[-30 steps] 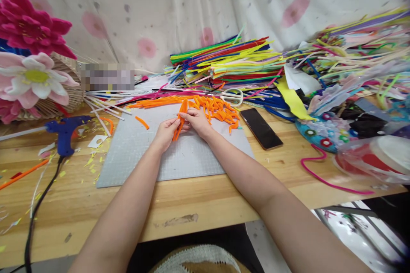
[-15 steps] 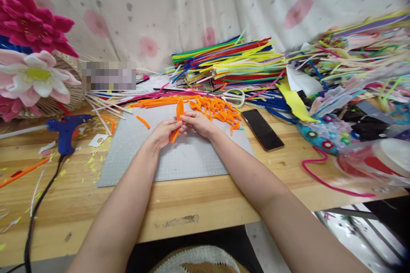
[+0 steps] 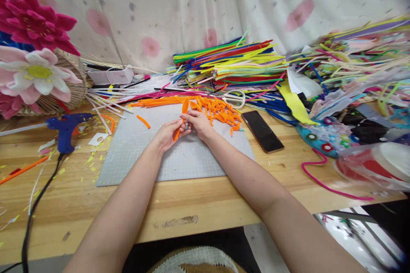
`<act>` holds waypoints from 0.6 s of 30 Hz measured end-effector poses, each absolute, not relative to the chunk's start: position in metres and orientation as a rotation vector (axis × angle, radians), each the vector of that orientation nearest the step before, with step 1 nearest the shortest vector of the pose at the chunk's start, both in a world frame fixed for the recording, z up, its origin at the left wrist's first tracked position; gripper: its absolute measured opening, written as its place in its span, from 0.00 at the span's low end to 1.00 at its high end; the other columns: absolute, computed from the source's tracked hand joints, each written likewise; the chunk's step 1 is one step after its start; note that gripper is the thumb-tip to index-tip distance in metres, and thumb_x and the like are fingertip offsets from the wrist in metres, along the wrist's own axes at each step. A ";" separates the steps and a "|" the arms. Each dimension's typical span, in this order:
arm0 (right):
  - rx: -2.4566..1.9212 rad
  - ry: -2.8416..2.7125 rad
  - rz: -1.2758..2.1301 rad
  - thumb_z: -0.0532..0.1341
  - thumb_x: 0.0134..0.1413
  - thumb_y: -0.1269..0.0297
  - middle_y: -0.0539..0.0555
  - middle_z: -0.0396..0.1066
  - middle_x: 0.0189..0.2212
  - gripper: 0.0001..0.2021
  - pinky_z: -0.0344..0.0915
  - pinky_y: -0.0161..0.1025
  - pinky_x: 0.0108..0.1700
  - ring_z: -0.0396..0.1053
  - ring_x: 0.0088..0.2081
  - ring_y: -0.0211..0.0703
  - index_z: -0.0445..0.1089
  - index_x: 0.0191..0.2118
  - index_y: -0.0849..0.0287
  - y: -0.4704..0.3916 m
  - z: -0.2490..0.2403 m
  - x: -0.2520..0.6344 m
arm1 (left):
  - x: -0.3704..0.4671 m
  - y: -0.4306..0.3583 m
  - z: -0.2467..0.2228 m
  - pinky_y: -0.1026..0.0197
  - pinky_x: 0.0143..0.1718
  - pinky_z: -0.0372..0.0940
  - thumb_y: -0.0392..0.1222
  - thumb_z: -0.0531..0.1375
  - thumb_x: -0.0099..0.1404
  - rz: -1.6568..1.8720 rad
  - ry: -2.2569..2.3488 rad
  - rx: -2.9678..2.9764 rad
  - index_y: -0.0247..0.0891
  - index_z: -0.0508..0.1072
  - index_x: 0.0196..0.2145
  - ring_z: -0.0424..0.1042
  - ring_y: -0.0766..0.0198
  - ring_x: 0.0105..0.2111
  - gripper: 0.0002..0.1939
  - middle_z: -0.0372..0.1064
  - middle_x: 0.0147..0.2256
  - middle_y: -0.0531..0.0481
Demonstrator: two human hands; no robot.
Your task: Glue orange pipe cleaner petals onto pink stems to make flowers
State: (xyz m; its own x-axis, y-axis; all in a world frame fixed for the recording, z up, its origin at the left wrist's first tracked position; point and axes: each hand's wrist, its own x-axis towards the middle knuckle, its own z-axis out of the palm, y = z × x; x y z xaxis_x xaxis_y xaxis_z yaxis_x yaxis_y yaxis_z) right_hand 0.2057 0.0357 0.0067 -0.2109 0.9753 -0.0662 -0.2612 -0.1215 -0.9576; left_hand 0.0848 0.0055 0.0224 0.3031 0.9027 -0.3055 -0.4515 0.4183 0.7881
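Over the grey cutting mat (image 3: 128, 162), my left hand (image 3: 168, 135) pinches the lower part of an orange pipe-cleaner piece (image 3: 185, 105). My right hand (image 3: 197, 122) grips the same piece from the other side, its fingers touching those of my left hand. The piece has a narrow looped top that points up, and its short ends stick out below the fingers. Just behind my right hand lies a heap of curled orange pieces (image 3: 221, 112). Straight orange pipe cleaners (image 3: 153, 102) lie along the mat's back edge, and one short orange piece (image 3: 143, 121) rests on its left part.
A blue glue gun (image 3: 65, 132) with a black cord stands at the left, near fuzzy flowers (image 3: 40, 72). White-handled scissors (image 3: 235, 98) and bundled pipe cleaners (image 3: 230, 62) lie behind. A phone (image 3: 262, 131) and a plastic-wrapped tub (image 3: 374, 164) are at the right.
The orange piece has turned and tilted slightly between my fingers, so its top looks narrower and leans right. Both hands have shifted a little to the right.
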 end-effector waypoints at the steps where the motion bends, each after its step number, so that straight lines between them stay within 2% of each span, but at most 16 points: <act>1: -0.953 -1.101 1.577 0.66 0.33 0.56 0.44 0.62 0.17 0.15 0.50 0.29 0.19 0.54 0.16 0.26 0.66 0.23 0.62 0.036 0.007 0.207 | 0.086 0.005 0.023 0.64 0.36 0.68 0.31 0.56 0.57 1.001 0.856 0.648 0.30 0.70 0.24 0.61 0.76 0.20 0.06 0.60 0.19 0.55; 8: -0.749 -1.171 1.980 0.67 0.34 0.60 0.48 0.68 0.22 0.15 0.59 0.29 0.25 0.62 0.21 0.29 0.67 0.29 0.63 0.042 0.010 0.226 | 0.084 0.003 0.022 0.64 0.33 0.68 0.33 0.59 0.54 0.995 0.860 0.713 0.30 0.70 0.24 0.62 0.74 0.20 0.04 0.60 0.17 0.55; 14: -0.847 -1.221 1.743 0.67 0.33 0.58 0.45 0.62 0.16 0.16 0.52 0.30 0.22 0.56 0.18 0.27 0.62 0.22 0.63 0.043 0.006 0.225 | 0.084 0.004 0.020 0.61 0.33 0.68 0.38 0.60 0.54 0.941 0.874 0.797 0.31 0.71 0.28 0.64 0.73 0.22 0.06 0.66 0.22 0.52; 18: -0.908 -1.209 1.586 0.66 0.33 0.56 0.42 0.56 0.16 0.17 0.45 0.30 0.20 0.49 0.17 0.26 0.59 0.20 0.61 0.045 0.006 0.224 | 0.090 0.002 0.018 0.64 0.33 0.65 0.42 0.63 0.49 1.187 1.110 1.063 0.35 0.69 0.35 0.67 0.69 0.30 0.15 0.68 0.32 0.50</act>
